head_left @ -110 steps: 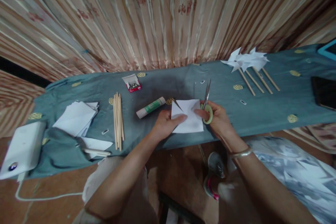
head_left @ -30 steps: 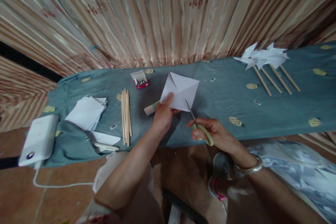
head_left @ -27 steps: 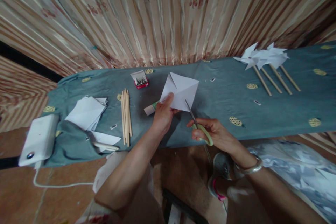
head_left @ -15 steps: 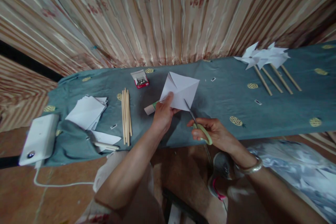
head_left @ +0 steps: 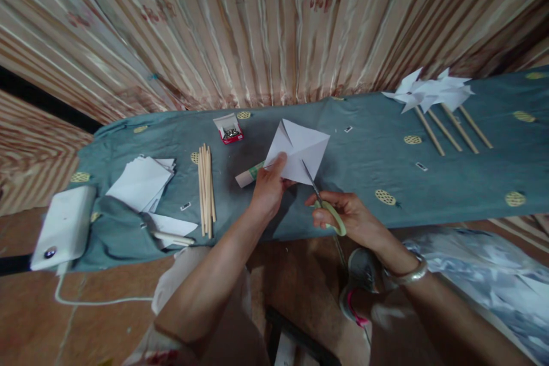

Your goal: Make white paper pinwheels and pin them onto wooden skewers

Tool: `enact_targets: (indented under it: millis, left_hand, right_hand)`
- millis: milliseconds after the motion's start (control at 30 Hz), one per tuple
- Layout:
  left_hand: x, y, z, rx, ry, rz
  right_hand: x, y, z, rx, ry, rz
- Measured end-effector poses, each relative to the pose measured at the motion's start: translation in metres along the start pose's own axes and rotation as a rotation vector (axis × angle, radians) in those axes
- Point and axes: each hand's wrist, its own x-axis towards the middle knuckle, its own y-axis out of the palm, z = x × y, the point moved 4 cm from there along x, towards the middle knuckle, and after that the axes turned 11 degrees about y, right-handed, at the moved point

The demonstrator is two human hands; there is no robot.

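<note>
My left hand [head_left: 268, 187] pinches the lower left corner of a white creased paper square [head_left: 300, 148] and holds it up above the blue-grey cloth-covered table [head_left: 364, 171]. My right hand [head_left: 343, 217] grips green-handled scissors [head_left: 323, 203], whose blades reach into the paper's lower edge. A glue stick [head_left: 249, 174] lies on the cloth just behind my left hand, partly hidden by it.
A bundle of wooden sticks [head_left: 206, 189] and a stack of white paper squares [head_left: 139, 183] lie to the left. A small red box of pins [head_left: 229, 128] sits at the back. Finished paper pinwheels [head_left: 429, 94] on sticks rest far right. A white device [head_left: 64, 229] sits at the left end.
The paper, flat on the table 3.7 s ago, is now lifted. In the last second it shifted slightly right and the scissor blades went further into its lower edge.
</note>
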Motion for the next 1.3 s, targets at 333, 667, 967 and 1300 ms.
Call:
enact_targets:
  millis: [333, 667, 967, 1300]
  left_hand:
    - [-0.0018, 0.0009, 0.0007, -0.005, 0.003, 0.013]
    - [-0.0015, 0.0014, 0.0000, -0.026, 0.013, 0.025]
    - [-0.0044, 0.0013, 0.0032, -0.011, -0.032, 0.012]
    - [-0.0037, 0.0025, 0.0014, -0.001, -0.021, 0.032]
  right_hand:
    - [0.0025, -0.0014, -0.0037, 0.003, 0.007, -0.008]
    - [0.0042, -0.0005, -0.0036, 0.028, 0.000, -0.019]
    - [0.0029, -0.0019, -0.0014, -0.033, -0.043, -0.016]
    - [0.0056, -0.0014, -0.0042, -0.001, -0.024, -0.033]
